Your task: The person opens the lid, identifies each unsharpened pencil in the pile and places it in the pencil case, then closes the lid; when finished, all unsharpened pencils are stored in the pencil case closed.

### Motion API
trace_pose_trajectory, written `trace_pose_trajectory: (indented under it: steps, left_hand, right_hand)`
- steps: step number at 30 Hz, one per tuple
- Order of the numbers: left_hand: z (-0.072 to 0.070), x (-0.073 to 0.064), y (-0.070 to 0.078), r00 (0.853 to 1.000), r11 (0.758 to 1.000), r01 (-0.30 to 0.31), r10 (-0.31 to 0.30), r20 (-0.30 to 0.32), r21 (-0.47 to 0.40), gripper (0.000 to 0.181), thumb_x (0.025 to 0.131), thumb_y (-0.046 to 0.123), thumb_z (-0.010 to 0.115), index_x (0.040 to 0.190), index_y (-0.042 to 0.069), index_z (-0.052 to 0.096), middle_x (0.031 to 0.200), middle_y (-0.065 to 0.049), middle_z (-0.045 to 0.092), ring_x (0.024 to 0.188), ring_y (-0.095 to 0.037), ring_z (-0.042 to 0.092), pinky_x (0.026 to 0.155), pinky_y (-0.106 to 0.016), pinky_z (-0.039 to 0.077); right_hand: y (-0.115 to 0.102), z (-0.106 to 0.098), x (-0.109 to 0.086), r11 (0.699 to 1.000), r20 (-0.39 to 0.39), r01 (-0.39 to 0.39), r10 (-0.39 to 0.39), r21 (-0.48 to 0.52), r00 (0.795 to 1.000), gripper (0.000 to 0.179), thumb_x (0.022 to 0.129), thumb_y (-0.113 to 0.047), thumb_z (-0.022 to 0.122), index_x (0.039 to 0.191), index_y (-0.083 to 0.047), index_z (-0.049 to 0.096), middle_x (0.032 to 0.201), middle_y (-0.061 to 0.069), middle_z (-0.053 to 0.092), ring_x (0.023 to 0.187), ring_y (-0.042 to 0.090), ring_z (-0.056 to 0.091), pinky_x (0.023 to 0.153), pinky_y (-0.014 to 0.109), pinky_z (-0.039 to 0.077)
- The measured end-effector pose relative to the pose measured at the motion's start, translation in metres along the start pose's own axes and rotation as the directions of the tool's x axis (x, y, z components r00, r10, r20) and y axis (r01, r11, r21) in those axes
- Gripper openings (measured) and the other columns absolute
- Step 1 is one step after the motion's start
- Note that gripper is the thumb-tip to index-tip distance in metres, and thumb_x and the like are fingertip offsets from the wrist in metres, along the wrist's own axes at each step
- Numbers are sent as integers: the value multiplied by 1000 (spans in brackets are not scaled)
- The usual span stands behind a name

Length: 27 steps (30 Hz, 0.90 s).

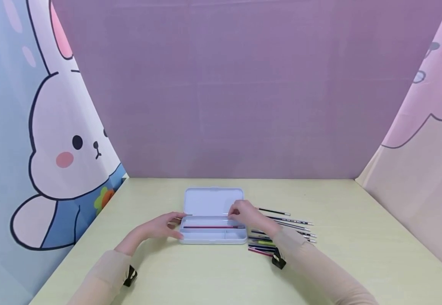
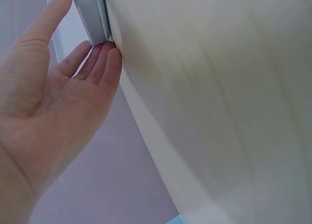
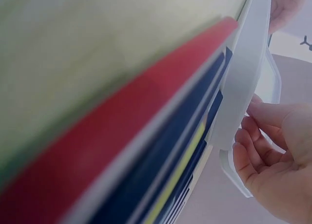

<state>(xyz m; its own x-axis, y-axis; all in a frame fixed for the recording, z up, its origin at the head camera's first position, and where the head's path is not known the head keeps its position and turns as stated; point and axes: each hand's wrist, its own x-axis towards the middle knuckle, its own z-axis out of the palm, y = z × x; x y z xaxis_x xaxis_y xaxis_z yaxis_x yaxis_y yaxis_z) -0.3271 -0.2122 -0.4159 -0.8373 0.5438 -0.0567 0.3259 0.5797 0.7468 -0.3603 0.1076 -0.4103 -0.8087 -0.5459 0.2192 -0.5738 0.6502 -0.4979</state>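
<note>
An open white pencil case (image 1: 213, 242) stands on the table, its lid (image 1: 214, 201) tipped back. A dark red pencil (image 1: 213, 227) lies lengthwise inside. My left hand (image 1: 162, 225) holds the case's left end, thumb at the front corner and fingers at the back corner; the left wrist view shows these fingertips against the case end (image 2: 92, 17). My right hand (image 1: 243, 212) is over the right rear of the case by the hinge, fingers bent and thumb close to the index fingertip (image 3: 251, 107). I cannot tell whether anything is pinched there.
Several pencils (image 1: 291, 222) lie loosely side by side right of the case, partly under my right forearm. A red pencil (image 3: 146, 87) and a yellow-green one (image 3: 183, 158) are among them. Behind the table hangs a purple cloth (image 1: 243, 93); printed cloths flank it.
</note>
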Motion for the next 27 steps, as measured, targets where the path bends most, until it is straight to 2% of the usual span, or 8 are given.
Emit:
trace_pose_trajectory:
  steps: [8,12,15,22,27]
  left_hand:
    - [2,1,0,1000,1000,11,-11,6,0,78,79,25,76,139,-5,36,139,-26,41,126,-41,42,106,-51,37]
    - [3,1,1,1000,1000,24,-25,13,17,85,76,27,78,141,-3,33,140,-24,39,126,-40,41,107,-51,36]
    - [4,0,1,999,999,38,-39,13,38,89,74,29,80,143,-1,31,141,-23,38,126,-39,40,107,-50,36]
    - [2,0,-1,999,996,37,-38,11,80,83,81,36,72,143,-1,31,142,-21,39,126,-36,42,106,-50,37]
    - [1,0,0,999,995,47,-48,13,85,83,82,38,70,143,-2,31,141,-21,40,125,-36,43,105,-51,37]
  right_hand:
    - [0,-3,-2,1000,-2,6,-6,6,1000,6,87,-10,66,85,-8,71,81,-1,64,74,10,58,65,19,49]
    - [-1,-8,-5,1000,-15,7,-7,-2,1000,6,86,-12,67,85,-9,72,81,-1,64,74,9,57,65,19,48]
    - [0,-15,-8,1000,-17,-28,28,11,999,6,87,-13,66,86,-11,72,81,-3,64,74,7,55,64,19,48]
    - [12,-31,-17,999,-36,-33,34,37,999,7,88,-13,65,87,-8,71,82,-1,66,75,8,58,67,20,51]
    - [21,-44,-27,998,-47,-46,48,46,998,9,88,-14,65,91,-6,70,83,0,66,76,9,59,68,21,51]
